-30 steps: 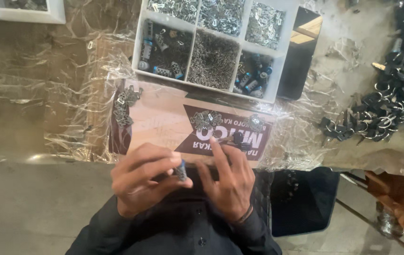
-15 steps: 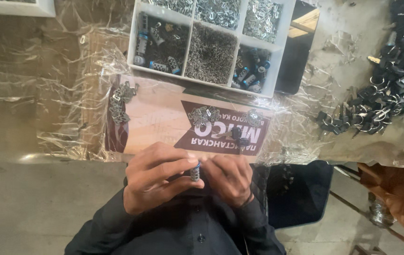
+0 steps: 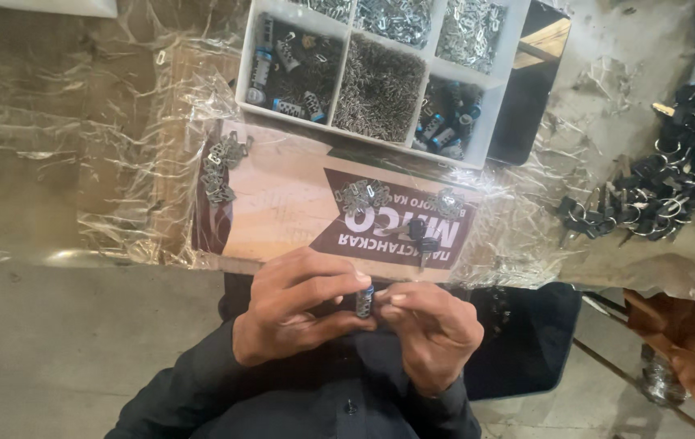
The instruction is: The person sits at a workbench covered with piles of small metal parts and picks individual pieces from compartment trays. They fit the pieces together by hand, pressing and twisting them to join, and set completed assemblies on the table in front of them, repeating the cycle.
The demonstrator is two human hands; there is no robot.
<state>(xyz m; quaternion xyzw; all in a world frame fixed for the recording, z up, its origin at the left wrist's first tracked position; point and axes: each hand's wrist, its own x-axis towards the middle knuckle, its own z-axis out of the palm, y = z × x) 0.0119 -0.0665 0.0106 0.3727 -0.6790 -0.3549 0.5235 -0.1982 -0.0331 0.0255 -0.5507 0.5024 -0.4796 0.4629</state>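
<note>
A small cylinder point(image 3: 364, 300) sits pinched between both hands' fingers point(image 3: 327, 284).

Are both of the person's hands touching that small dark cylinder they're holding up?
Touching. The head view shows the left hand and right hand meeting at the small dark cylinder, fingertips from each side pressed against it with no gap visible.

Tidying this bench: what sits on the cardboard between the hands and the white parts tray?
In the head view, small clusters of metal clips and a dark assembled piece lie on the cardboard sheet, between the hands and the white tray.
</note>
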